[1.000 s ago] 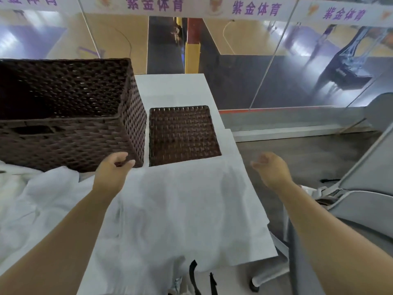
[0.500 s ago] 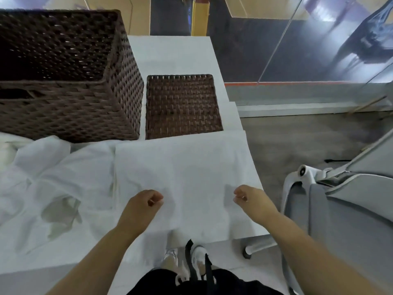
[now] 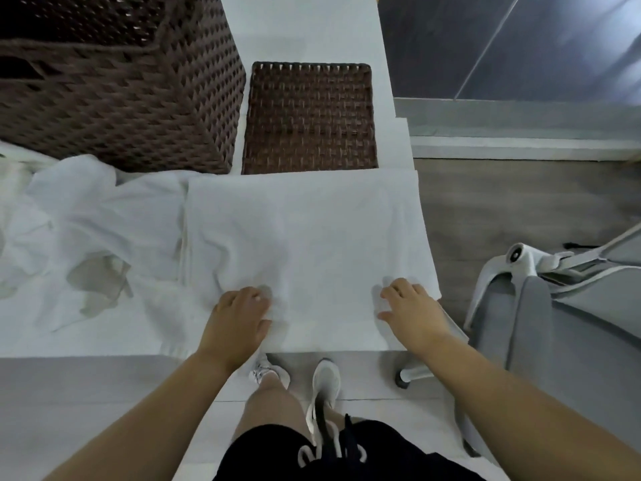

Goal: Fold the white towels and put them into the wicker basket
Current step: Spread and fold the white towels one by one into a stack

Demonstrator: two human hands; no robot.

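Your left hand (image 3: pixel 239 315) and right hand (image 3: pixel 411 308) now lie palm-down, fingers spread, on the near edge of the folded white towel (image 3: pixel 305 237), gripping nothing. A second ago they held its far edge up by the lid (image 3: pixel 308 119); that fold is laid, so smoothing (or another fold) comes next. Unfolded towels (image 3: pixel 86 230) wait by the table's (image 3: pixel 301 26) left, before the wicker basket (image 3: pixel 114 81).

A folded towel (image 3: pixel 305 237) lies on the bench (image 3: pixel 301 26), both hands resting on its near edge: left hand (image 3: pixel 239 314) at 7 o'clock, right hand (image 3: pixel 409 310) at 5. Wicker basket (image 3: pixel 114 88) at 11 o'clock, lid (image 3: pixel 308 119) at 12, loose towels (image 3: pixel 86 230) at 9, chair (image 3: pixel 562 307) at 3.
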